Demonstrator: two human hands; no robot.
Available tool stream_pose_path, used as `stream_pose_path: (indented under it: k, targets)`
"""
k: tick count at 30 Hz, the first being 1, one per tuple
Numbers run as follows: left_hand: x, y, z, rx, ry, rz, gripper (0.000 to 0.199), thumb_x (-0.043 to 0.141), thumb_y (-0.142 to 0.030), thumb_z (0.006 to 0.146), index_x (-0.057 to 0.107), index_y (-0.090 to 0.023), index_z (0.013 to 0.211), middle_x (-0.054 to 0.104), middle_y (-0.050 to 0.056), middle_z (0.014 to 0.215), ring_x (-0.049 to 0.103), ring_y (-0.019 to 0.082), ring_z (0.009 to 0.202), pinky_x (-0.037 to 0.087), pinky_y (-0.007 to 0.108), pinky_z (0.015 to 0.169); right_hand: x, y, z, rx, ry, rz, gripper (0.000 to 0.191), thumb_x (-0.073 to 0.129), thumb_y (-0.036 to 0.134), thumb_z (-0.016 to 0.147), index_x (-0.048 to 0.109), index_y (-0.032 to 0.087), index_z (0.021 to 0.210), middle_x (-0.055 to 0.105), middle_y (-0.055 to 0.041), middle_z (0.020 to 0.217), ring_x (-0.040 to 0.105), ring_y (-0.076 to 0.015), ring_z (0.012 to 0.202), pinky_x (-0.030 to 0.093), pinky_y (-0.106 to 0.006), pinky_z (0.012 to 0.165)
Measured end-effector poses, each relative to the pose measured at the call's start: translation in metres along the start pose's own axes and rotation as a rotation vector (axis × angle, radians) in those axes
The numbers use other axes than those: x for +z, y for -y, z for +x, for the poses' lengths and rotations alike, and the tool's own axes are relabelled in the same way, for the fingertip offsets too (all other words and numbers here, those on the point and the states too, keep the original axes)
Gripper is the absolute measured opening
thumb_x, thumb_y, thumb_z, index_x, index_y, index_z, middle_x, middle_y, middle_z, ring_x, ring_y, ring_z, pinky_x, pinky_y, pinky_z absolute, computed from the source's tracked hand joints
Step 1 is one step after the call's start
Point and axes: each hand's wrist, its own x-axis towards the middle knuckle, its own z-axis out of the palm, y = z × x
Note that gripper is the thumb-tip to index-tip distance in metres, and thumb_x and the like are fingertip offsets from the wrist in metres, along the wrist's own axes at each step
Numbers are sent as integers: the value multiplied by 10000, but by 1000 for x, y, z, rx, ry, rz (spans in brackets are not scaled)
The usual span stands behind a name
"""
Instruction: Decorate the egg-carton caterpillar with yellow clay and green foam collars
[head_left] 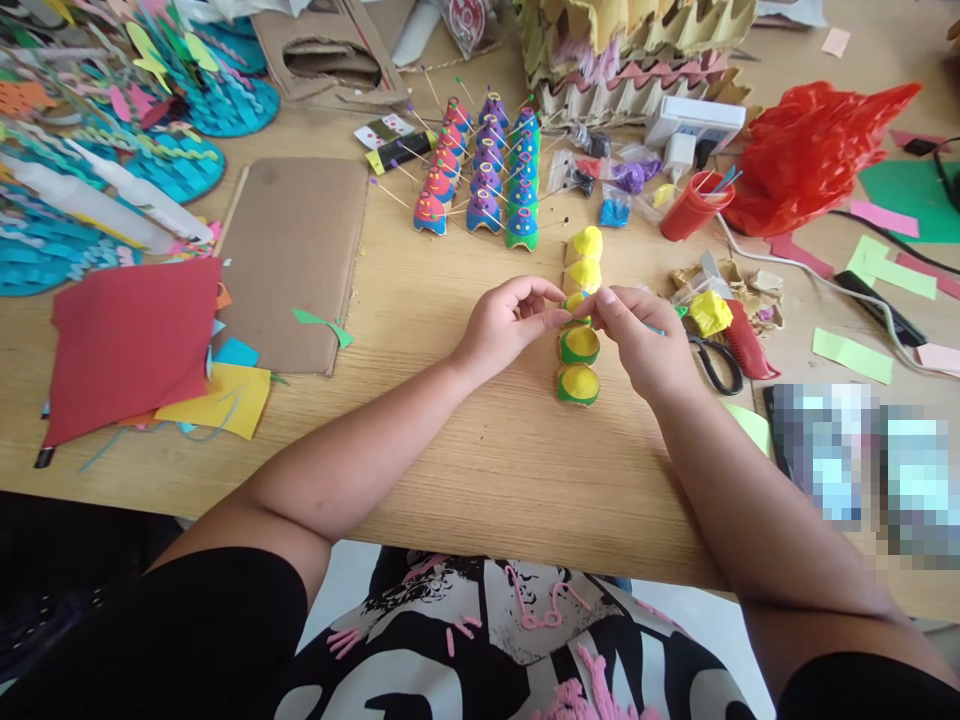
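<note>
A strip of egg carton cups stands on the table in front of me, its nearer cups green outside with yellow faces, the farther ones covered in yellow. My left hand pinches the side of the middle cup between thumb and fingers. From the right, my right hand bends over the same cup with its fingers pressed together. A thin blue stick pokes out below that hand; most of it is hidden. Fingertips cover part of the middle cup.
Behind stand painted egg carton caterpillars with pin-like feelers. At right are a red cup of sticks, a red plastic bag, scissors and yellow clay. Cardboard and coloured paper lie left.
</note>
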Motion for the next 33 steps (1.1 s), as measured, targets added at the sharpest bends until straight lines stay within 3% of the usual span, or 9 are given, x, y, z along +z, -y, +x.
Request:
stream_pose_path:
  k: [8, 12, 21, 26, 33]
  targets:
    - [2, 8, 1, -74, 35, -146, 488, 874, -658, 779, 777, -242, 1014, 627, -20, 775, 541, 114, 725, 442, 269, 696, 3, -8, 3, 7, 24, 159, 634, 669, 832, 844, 736, 220, 695, 547, 0, 673, 484, -122, 637, 386, -298, 588]
    - [5, 8, 0, -112, 57, -243, 495, 882, -657, 770, 775, -255, 1037, 677, -6, 856, 602, 125, 813, 479, 273, 760, 7, -10, 2, 12, 37, 235, 641, 666, 853, 828, 724, 229, 693, 540, 3, 675, 439, -116, 604, 367, -299, 560]
    - [4, 4, -1, -160, 126, -309, 529, 874, -668, 770, 754, -239, 1057, 731, 13, 965, 677, 162, 995, 524, 313, 933, 9, -15, -1, -112, 50, 235, 533, 632, 722, 952, 737, 242, 745, 571, -7, 722, 540, -148, 713, 470, -317, 681]
    - [5, 0, -1, -175, 161, -312, 551, 880, -688, 747, 750, -238, 1036, 725, 12, 970, 668, 169, 1009, 520, 321, 946, 12, -13, -3, -164, 42, 257, 492, 638, 681, 971, 734, 251, 752, 574, -4, 729, 535, -151, 722, 470, -323, 705]
    - [5, -3, -1, -189, 138, -297, 575, 873, -702, 745, 736, -218, 1023, 708, 13, 960, 644, 157, 978, 497, 311, 920, 14, -12, -3, -171, 16, 194, 571, 583, 774, 948, 715, 254, 751, 581, -8, 735, 544, -158, 729, 480, -329, 698]
